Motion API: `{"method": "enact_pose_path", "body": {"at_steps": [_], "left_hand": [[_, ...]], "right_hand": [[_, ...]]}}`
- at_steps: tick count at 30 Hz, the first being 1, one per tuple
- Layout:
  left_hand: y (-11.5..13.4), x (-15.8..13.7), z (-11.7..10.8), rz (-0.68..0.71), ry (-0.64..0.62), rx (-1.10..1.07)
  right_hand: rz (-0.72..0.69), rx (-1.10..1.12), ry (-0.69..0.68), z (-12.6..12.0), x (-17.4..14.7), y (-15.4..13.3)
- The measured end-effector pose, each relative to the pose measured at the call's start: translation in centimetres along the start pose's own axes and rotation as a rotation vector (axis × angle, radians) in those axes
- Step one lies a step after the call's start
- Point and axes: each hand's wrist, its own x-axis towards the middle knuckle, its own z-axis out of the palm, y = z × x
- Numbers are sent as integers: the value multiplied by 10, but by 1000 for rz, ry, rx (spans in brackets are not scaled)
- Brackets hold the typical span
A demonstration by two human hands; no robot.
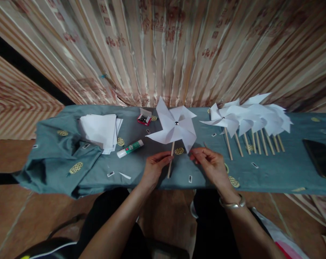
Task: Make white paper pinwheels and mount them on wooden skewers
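Note:
A white paper pinwheel [176, 131] on a thin wooden stick stands in front of me, a round silver pin at its centre. My left hand [155, 167] pinches the stick below the blades, between thumb and fingers. At the lower right blade's tip, the thumb and fingers of my right hand [208, 162] are closed on the paper. Several finished-looking pinwheels [257, 117] lie overlapped to the right, their sticks pointing toward me. Left of my left hand lies a glue stick [130, 148], and behind it an open small red box [144, 118] holds dark pins.
A stack of white paper sheets [98, 131] lies on the left of the green cloth-covered table [157, 183]. A dark phone [320, 158] rests near the right end. A paper scrap [124, 176] lies near the front edge. Behind the table hangs a patterned curtain [163, 54].

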Motion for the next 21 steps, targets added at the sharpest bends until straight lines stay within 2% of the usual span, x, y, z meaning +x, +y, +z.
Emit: {"method": "enact_pose_path", "body": {"at_steps": [4, 7, 13, 18, 21], "left_hand": [[0, -1, 0, -17, -12, 11], [2, 0, 0, -18, -13, 45], [5, 4, -1, -47, -12, 80], [6, 9, 0, -33, -27, 109], [6, 10, 0, -14, -40, 124]], "right_hand": [[47, 223, 140, -7, 11, 0], [68, 356, 188, -6, 18, -1], [121, 460, 147, -2, 29, -4], [122, 549, 50, 2, 33, -7], [136, 549, 44, 3, 34, -9]]}}
